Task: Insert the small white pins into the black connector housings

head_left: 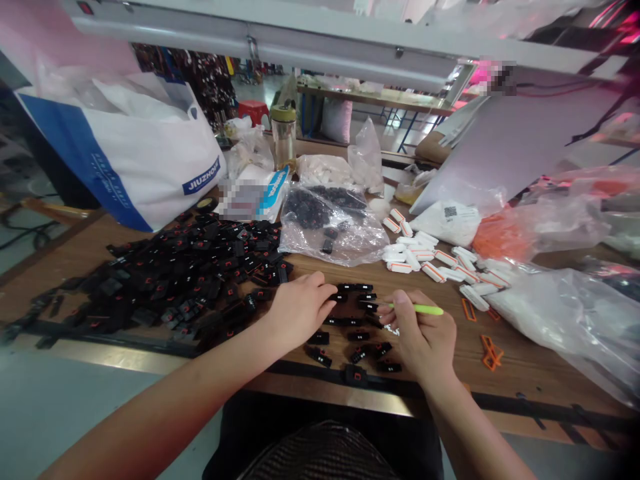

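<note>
My left hand pinches the end of a small black plastic part between thumb and forefinger, low over the table. In my right hand is a thin tool with a lime-green handle; its fine dark tip points left, at the small black parts, and its exact kind does not show. Between and below my hands several black parts with white marks lie in loose rows. Small white pieces peek out beside my right fingers, partly hidden. One black part with a red mark sits at the front edge.
A big heap of black parts spreads on the left. Behind lies a clear bag of black pieces. White pieces with orange strips, orange frames and plastic bags are at right. A bottle stands behind.
</note>
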{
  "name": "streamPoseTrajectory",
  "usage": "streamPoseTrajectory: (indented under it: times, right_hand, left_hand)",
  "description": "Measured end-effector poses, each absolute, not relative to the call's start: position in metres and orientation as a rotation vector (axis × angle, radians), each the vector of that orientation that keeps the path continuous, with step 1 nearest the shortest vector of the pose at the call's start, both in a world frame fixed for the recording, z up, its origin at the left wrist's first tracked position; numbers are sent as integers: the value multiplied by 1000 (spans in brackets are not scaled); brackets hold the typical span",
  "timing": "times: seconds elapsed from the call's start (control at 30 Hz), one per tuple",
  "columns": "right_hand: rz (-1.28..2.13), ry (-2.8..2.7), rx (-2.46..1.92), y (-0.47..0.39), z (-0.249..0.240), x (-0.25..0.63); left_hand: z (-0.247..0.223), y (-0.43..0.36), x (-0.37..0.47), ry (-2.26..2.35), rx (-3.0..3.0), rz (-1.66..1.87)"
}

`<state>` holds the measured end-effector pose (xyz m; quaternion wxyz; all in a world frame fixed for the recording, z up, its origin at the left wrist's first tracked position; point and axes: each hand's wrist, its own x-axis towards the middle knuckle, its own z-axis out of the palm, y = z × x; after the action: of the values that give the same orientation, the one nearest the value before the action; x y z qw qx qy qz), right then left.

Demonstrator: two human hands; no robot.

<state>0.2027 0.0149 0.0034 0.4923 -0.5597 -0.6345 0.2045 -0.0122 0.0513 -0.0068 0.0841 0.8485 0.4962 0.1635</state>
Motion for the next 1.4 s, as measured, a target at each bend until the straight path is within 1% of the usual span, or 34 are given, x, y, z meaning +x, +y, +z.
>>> streamPoseTrajectory:
  times: [0.13,0.33,0.43,0.6,0.93,1.17,1.4]
  right_hand:
    - [534,-1590,-1334,18,2,199]
    - [771,-1589,-1350,28,-4,192]
    - [830,-1597,-1337,30,-12,188]
    - [825,-1611,-1352,29,-19,185]
    - [764,-1650,-1387,30,-17,185]
    - [709,-1800,-1389,28,-16,183]
    - [729,-1615,-1372,23,-18,183]
  left_hand:
    - [-9,60,-2,1491,2571,350]
    - [-14,51,-6,1416,2550,375]
    - [-14,47,-8,1405,2522,382]
    - [-14,45,-8,1397,2491,373]
    - [-16,45,-8,1382,2477,368]
    - [-13,44,-8,1377,2461,337]
    - [-13,42,-7,1375,2420,355]
